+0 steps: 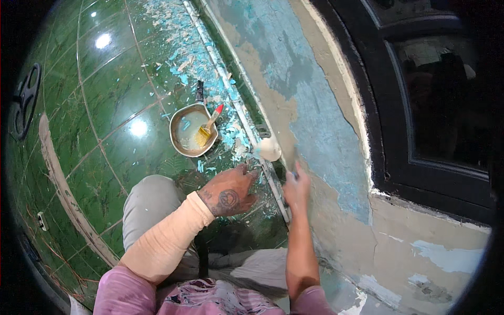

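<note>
My left hand point(229, 190), tattooed on its back, reaches low over the flake-strewn floor beside the wall. Its fingers are apart, and I see nothing in them. Against the peeling wall point(315, 126), my right hand point(297, 186) is closed, slightly smeared by motion. What it grips is too blurred to name. A pale rounded piece point(269, 149) shows just beyond both hands, by the foot of the wall. On the floor ahead sits a metal saucepan point(178, 142) with a dark handle, holding cloudy liquid. A paintbrush point(211, 124) with yellow bristles and a red handle tip leans inside it.
Blue and white paint flakes point(184, 44) litter the green tile floor point(105, 118) along the wall. A pale pipe or strip point(218, 62) runs along the wall's foot. A dark-framed window or door point(396, 131) is at right. A black wheel-like object point(27, 102) lies far left.
</note>
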Motion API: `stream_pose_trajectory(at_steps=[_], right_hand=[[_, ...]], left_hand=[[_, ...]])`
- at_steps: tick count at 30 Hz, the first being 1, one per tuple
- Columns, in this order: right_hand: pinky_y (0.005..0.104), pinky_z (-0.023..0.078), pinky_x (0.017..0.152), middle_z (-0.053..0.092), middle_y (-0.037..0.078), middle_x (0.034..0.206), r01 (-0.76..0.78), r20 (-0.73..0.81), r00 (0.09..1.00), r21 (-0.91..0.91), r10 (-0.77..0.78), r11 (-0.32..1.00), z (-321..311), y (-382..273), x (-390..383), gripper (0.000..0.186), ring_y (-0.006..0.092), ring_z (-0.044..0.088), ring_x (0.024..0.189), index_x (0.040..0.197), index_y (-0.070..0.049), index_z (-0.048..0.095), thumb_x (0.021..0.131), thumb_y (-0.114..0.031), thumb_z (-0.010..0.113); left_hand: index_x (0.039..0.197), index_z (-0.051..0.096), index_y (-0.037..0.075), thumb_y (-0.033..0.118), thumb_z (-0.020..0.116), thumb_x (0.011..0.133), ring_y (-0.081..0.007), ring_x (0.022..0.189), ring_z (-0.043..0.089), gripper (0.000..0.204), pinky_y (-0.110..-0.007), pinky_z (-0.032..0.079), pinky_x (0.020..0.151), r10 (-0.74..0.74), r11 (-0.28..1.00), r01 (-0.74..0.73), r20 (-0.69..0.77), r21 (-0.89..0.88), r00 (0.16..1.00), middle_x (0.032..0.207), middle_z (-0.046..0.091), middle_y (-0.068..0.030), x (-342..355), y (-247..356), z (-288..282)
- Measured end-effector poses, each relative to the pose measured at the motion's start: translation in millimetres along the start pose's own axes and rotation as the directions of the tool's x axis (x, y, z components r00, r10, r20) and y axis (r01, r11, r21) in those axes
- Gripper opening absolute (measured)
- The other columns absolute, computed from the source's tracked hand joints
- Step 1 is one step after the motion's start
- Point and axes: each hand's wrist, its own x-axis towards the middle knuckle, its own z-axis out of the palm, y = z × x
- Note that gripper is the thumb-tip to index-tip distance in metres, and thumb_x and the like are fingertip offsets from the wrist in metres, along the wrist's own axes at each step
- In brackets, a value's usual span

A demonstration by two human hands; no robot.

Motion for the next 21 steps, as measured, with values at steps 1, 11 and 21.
stream_pose_trajectory(at_steps=[1,11,21], right_hand=[[0.0328,0.046,0.072,0.065,0.017,0.086,-0.155,0.044,0.987,0.1,0.151,0.983,-12,10,-13,0.047,0.0207,0.059,0.074,0.128,-0.005,0.052,0.082,-0.013,0.055],[0.0274,0.041,0.047,0.051,0.004,0.064,-0.049,0.084,0.996,0.141,0.037,0.989,-81,-15,-23,0.049,0.0117,0.049,0.05,0.135,-0.005,0.045,0.086,-0.004,0.051],[0.0238,0.038,0.039,0.056,0.005,0.071,-0.13,0.183,0.978,0.183,0.096,0.974,-173,8,-59,0.044,0.0094,0.047,0.043,0.128,0.001,0.051,0.087,-0.012,0.056]], left_hand=[[0.124,0.048,0.0,0.026,0.063,0.083,-0.0391,0.089,0.058,0.05,-0.044,0.048,0.078,-0.007,0.999,0.007,-0.014,-0.035,1.0,0.103,0.054,-0.0232,-5,0,-6],[0.122,0.048,-0.001,0.026,0.062,0.084,-0.0383,0.091,0.057,0.049,-0.043,0.047,0.081,0.07,0.998,-0.07,-0.027,-0.002,0.997,0.101,0.054,-0.0227,12,12,14],[0.121,0.051,0.001,0.025,0.061,0.083,-0.0385,0.099,0.056,0.046,-0.043,0.046,0.086,-0.11,0.993,0.109,0.029,0.049,0.993,0.106,0.055,-0.0231,-8,12,-13]])
